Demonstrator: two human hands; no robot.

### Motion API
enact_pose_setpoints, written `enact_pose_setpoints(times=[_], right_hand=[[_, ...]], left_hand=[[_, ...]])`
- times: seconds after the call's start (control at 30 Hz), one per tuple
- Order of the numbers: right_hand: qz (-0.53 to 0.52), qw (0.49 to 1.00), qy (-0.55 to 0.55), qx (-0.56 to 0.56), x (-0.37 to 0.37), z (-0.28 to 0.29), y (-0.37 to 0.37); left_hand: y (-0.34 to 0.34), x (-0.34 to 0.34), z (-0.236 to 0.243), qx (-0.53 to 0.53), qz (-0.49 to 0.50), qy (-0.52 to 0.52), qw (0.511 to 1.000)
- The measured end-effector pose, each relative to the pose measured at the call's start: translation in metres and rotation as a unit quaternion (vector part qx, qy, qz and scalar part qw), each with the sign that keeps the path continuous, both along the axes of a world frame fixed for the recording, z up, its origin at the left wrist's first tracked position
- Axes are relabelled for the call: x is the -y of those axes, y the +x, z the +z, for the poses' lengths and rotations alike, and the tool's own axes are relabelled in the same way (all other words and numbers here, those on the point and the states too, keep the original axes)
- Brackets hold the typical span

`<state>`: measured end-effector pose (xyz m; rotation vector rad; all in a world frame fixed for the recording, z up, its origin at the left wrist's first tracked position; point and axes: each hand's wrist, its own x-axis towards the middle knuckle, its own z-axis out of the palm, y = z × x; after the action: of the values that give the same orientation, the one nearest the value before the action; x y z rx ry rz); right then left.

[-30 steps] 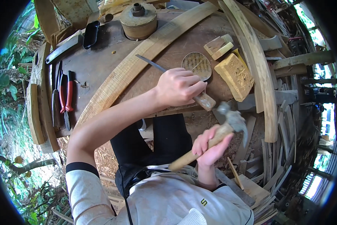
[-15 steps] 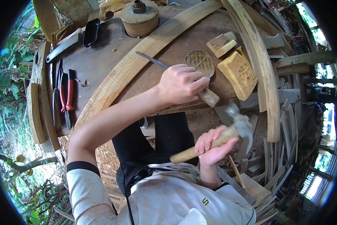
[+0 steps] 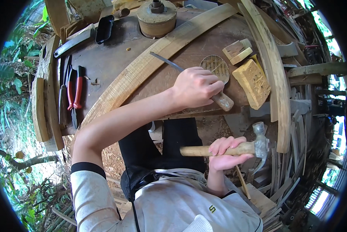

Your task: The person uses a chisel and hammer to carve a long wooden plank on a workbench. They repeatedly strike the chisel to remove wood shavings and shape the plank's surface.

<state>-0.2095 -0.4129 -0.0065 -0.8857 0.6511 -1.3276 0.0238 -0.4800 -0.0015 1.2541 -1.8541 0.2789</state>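
Note:
My left hand (image 3: 198, 87) is wrapped around a chisel (image 3: 223, 102) above the bench. Its thin steel blade points away to the left, the tip over a long curved wooden plank (image 3: 140, 69); I cannot tell whether it touches. The wooden handle end sticks out to the right of my fist. Nearer my body, my right hand (image 3: 228, 152) grips a claw hammer (image 3: 196, 151) by its wooden handle, close to the metal head. That hammer lies roughly level, head to the right, apart from the chisel. Just beyond my left hand sits a round, shallow, patterned dish (image 3: 215, 66).
Wood blocks (image 3: 253, 83) and a long curved timber (image 3: 275, 77) lie to the right. Red-handled pliers (image 3: 78, 91) and a slim tool (image 3: 62, 100) rest at left. Farther back are a black tray (image 3: 104, 29) and a round block (image 3: 156, 20) with a metal fitting. Offcuts pile up at right.
The hammer has turned from a slant to nearly level and moved slightly down, its head now toward the right. My left hand keeps its hold on the chisel; the whole view has shifted slightly.

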Motion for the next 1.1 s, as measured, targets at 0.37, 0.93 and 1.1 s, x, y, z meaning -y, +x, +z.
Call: enact_pose_setpoints(times=[0.37,0.93,1.1], right_hand=[[0.101,0.99,0.07,-0.069,-0.005,0.008,0.003],[0.099,0.982,0.103,0.122,0.004,0.002,0.0],[0.031,0.99,0.095,0.097,0.007,0.007,0.0]], left_hand=[[0.001,0.001,-0.001,0.002,-0.003,0.023,1.0],[0.005,-0.005,0.004,-0.01,0.001,-0.056,0.998],[0.006,-0.011,0.005,-0.01,0.001,-0.065,0.998]])
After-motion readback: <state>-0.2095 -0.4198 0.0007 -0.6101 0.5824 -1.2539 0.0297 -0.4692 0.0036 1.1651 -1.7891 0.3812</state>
